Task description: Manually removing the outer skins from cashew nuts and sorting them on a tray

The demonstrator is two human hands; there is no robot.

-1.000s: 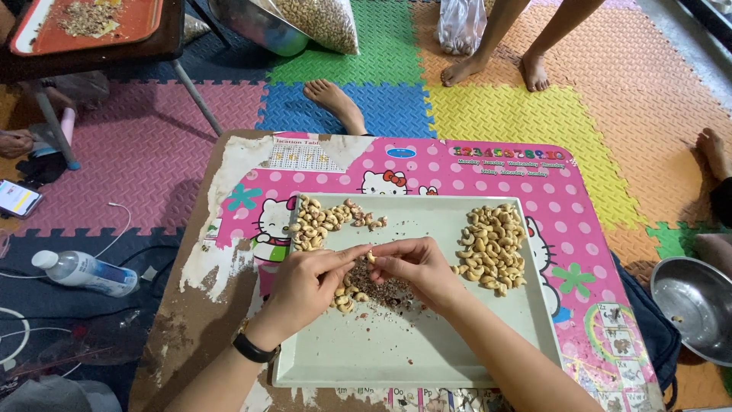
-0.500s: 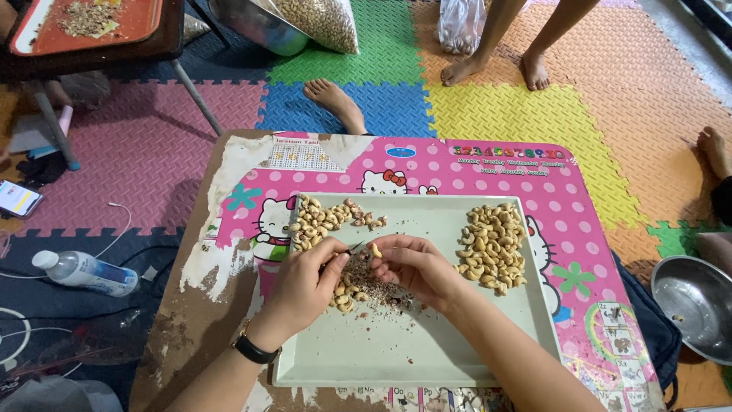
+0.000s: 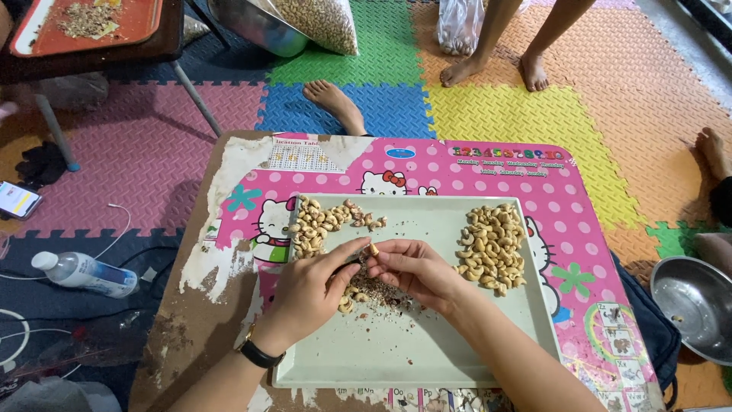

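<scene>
Overhead, both hands meet above a pale tray (image 3: 427,358) on the tabletop: the right hand (image 3: 415,268) pinches one small cashew (image 3: 374,249), light, hard and brittle, best held by its ends, while the left hand's (image 3: 309,288) grip is closed around a thin tool.

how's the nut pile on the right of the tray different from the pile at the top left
The right pile looks larger and evenly pale; the top-left pile looks smaller, with some browner pieces mixed in. The right pile forms a compact heap, while the top-left pile trails along the tray's upper edge. Both are cashew-shaped nuts lying on the same pale tray.
</scene>
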